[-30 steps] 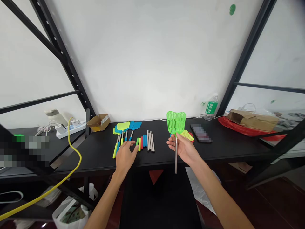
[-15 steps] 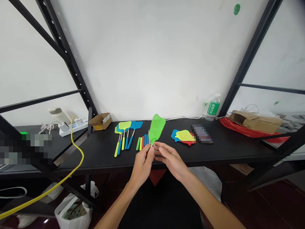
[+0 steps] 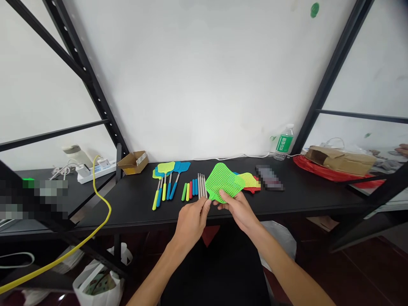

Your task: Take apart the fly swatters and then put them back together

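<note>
A green perforated fly swatter head (image 3: 222,180) is held over the front of the table, its mesh facing me. My left hand (image 3: 193,216) pinches its narrow neck; whatever else lies inside those fingers is hidden. My right hand (image 3: 237,208) grips the lower right edge, thumb on top of the mesh. Just behind the hands lie several metal rods (image 3: 202,185) and a row of coloured handle grips (image 3: 190,189). To the right, partly covered by the green head, are loose yellow (image 3: 250,180) and red (image 3: 255,187) swatter heads, with a sliver of blue.
Several whole swatters (image 3: 167,178) lie fanned on the left of the black table (image 3: 127,204). An open cardboard box (image 3: 132,163) sits behind them. At the back right stands a water bottle (image 3: 284,143). A yellow cable (image 3: 105,212) hangs at left beside the black rack posts.
The green swatter head has tipped right and turned its flat face toward me. My right hand has moved from beside the neck onto the mesh edge and gripped it.
</note>
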A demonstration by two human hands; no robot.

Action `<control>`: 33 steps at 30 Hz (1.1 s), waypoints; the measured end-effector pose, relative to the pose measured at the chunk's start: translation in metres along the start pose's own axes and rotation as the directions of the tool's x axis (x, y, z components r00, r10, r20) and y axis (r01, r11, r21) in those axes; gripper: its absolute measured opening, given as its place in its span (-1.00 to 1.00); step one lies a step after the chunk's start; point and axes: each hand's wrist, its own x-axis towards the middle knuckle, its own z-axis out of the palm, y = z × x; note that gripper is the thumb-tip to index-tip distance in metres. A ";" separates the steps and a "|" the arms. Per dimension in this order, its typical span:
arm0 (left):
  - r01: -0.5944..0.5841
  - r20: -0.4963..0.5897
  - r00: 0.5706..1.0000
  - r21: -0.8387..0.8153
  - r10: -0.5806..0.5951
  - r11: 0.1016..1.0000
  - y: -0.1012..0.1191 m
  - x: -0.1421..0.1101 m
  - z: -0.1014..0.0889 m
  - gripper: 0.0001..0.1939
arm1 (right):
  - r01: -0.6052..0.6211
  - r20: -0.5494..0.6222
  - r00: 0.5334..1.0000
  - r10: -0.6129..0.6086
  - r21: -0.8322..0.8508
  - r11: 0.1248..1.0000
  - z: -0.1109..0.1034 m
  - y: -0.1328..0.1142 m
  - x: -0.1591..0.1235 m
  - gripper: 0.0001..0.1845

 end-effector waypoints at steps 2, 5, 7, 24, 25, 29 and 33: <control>0.024 0.061 0.998 -0.262 -0.009 0.965 0.001 0.001 0.000 -0.60 | 0.010 0.033 0.999 -0.012 0.045 0.999 -0.002 -0.003 0.001 -0.71; 0.141 0.195 0.981 -0.601 -0.027 0.787 0.003 0.003 0.004 -0.59 | 0.018 0.054 0.998 -0.023 0.094 0.995 -0.006 -0.007 0.004 -0.71; 0.247 0.294 0.955 -0.718 -0.038 0.651 0.003 0.003 0.007 -0.59 | 0.006 -0.001 1.000 -0.006 0.148 0.989 -0.011 -0.011 0.008 -0.69; 0.413 0.294 0.879 -0.862 -0.374 0.294 -0.016 0.011 0.005 -0.65 | -0.298 -0.391 0.912 -0.123 -0.838 0.456 -0.145 -0.033 0.030 -0.37; 0.405 0.286 0.880 -0.868 -0.379 0.288 -0.016 0.011 0.005 -0.65 | -0.312 -0.385 0.906 -0.175 -0.888 0.337 -0.144 -0.037 0.027 -0.41; 0.396 0.241 0.864 -0.868 -0.442 0.300 -0.016 0.011 0.005 -0.61 | -0.330 -0.371 0.869 -0.327 -0.928 0.174 -0.121 -0.057 0.015 -0.45; 0.391 0.221 0.858 -0.867 -0.463 0.310 -0.011 0.011 0.003 -0.58 | -0.060 -0.092 0.994 -0.063 -0.919 0.390 -0.080 -0.058 0.004 -0.60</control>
